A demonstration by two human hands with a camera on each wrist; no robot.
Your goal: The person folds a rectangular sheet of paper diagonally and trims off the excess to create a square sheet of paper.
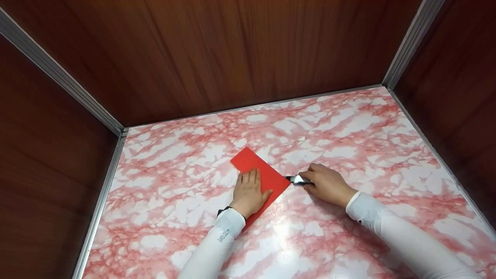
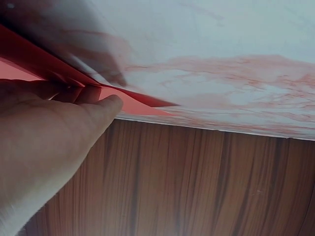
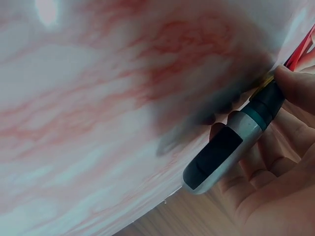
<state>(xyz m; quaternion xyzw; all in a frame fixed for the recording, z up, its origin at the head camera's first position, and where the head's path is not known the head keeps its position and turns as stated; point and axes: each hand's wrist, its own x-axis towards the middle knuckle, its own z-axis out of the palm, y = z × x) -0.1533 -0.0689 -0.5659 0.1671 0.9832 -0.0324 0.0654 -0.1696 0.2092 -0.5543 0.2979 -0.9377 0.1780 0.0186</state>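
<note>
A folded red sheet of paper [image 1: 275,179] lies slantwise on the table. My left hand [image 1: 249,193] rests on it, fingers laid over the paper and thumb spread toward its right edge. In the left wrist view, the red paper [image 2: 133,102] shows loose layers standing slightly apart beyond the left thumb. With my right hand [image 1: 327,184] I grip a slim black-and-silver hand tool [image 1: 301,179], its black front end right at the paper's right corner. The right wrist view shows the tool's rounded silver body [image 3: 224,152] with a dark panel; its exact kind I cannot tell.
The table [image 1: 174,201] has a glossy red-and-white marbled top. Dark wood-grain panels stand around it, one behind [image 1: 232,58], one left [image 1: 50,155] and one right [image 1: 457,97]. Metal strips [image 1: 99,193] run along the table's edges.
</note>
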